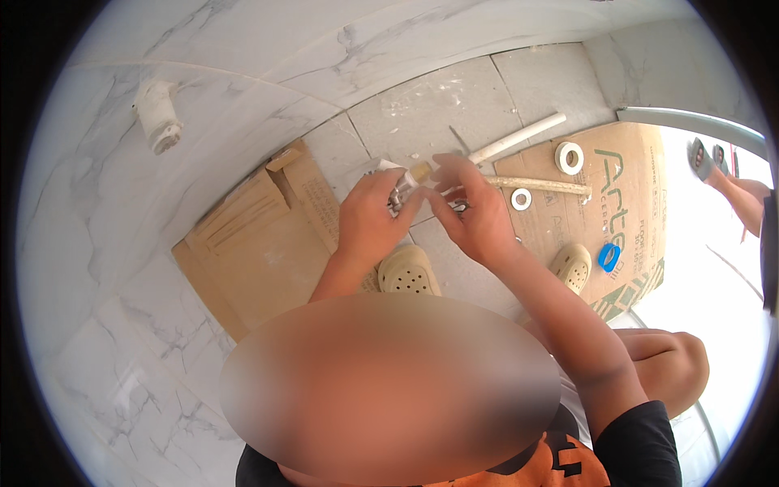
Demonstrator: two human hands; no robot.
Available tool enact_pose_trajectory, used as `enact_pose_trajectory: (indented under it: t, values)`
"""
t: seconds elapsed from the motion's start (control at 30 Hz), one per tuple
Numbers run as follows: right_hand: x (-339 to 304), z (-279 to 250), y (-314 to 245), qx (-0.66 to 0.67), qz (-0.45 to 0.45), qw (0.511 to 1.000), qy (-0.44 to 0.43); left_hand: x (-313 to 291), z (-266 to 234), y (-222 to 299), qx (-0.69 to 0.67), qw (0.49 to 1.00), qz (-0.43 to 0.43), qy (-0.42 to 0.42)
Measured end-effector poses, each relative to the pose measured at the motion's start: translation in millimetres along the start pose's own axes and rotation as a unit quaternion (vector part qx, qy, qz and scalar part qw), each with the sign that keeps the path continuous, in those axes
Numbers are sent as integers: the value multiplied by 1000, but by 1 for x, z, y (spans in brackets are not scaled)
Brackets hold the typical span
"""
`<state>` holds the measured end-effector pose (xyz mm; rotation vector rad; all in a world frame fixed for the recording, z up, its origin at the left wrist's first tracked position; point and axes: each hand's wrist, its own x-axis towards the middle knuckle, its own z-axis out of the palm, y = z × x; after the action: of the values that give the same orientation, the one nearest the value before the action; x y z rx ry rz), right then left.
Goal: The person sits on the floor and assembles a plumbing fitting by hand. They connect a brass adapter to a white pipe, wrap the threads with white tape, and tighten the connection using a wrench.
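In front of me, my left hand [369,213] is closed around a small shiny metal fitting [396,196]. A pale yellowish end piece [420,171] sticks out past its fingers, toward the right hand. Close beside that end is my right hand [469,207], with curled fingers and the thumb reaching toward the left thumb. A bit of shiny metal [460,206] shows under its fingers; its kind is hidden. Much of the fitting is covered by the left fingers, so its full shape cannot be seen.
A white pipe [519,138], a stick [544,186], two white tape rolls [570,158] [522,200] and a blue ring [609,258] lie at the right, around flattened cardboard [641,170]. More cardboard [268,235] lies left. A white pipe stub [158,118] juts from the wall. Another person's legs [738,195] show far right.
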<state>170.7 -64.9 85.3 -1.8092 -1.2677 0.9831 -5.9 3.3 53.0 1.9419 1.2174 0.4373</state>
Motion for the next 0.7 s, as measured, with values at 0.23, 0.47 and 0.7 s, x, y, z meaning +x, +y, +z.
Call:
enact_pose_trajectory:
  t: [0.23,0.47,0.7]
  values:
    - [2,-4,7,67,-20,997,38,11,-3,10,67,996,63,-14]
    - [25,-34,18,156,86,984,-8,22,7,20,-47,995,-28,-81]
    - [-5,-19,57,27,77,994,68,18,31,1,-89,950,-183,-238]
